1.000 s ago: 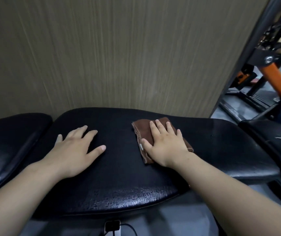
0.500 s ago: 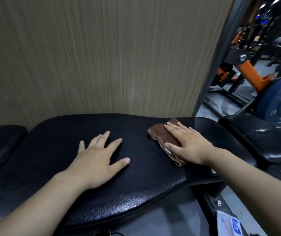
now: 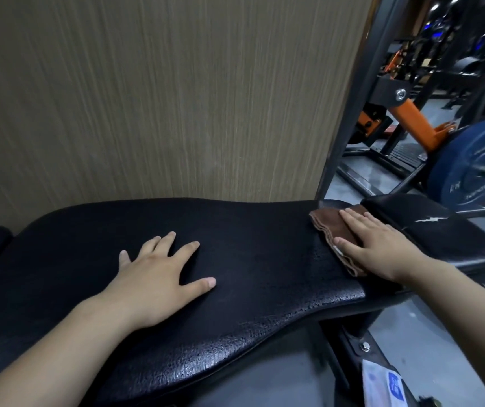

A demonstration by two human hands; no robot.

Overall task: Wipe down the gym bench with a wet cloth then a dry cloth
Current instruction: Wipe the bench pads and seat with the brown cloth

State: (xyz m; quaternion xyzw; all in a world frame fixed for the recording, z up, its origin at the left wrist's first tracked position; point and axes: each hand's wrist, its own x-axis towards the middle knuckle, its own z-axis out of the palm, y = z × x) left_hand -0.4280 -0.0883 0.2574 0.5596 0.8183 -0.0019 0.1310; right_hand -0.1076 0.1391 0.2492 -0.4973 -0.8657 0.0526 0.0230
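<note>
Hidden: much of the brown cloth (image 3: 333, 227) lies under the right hand (image 3: 377, 248); a sticker low right is blurred.
Right hand: fingers straight, pressing the cloth flat.
Cloth: at the right end of the bench pad (image 3: 250, 254).
Left hand (image 3: 159, 277): flat, fingers spread, mid-pad, well apart from the cloth.

Bench pad (image 3: 264, 259): black vinyl or leather-like cover, pebbled grain, soft sheen, near edge cracked and glossy. Brown cloth (image 3: 330, 227): folded, matt, soft nap, stitched wavy edge. Wall panel (image 3: 162, 98): wood-look, fine vertical grain, matt. Weight plate (image 3: 476, 168): blue, rubbery, dull. Machine arm (image 3: 414, 121): orange painted metal, smooth. Seat pad (image 3: 440, 230): black, scuffed white.
</note>
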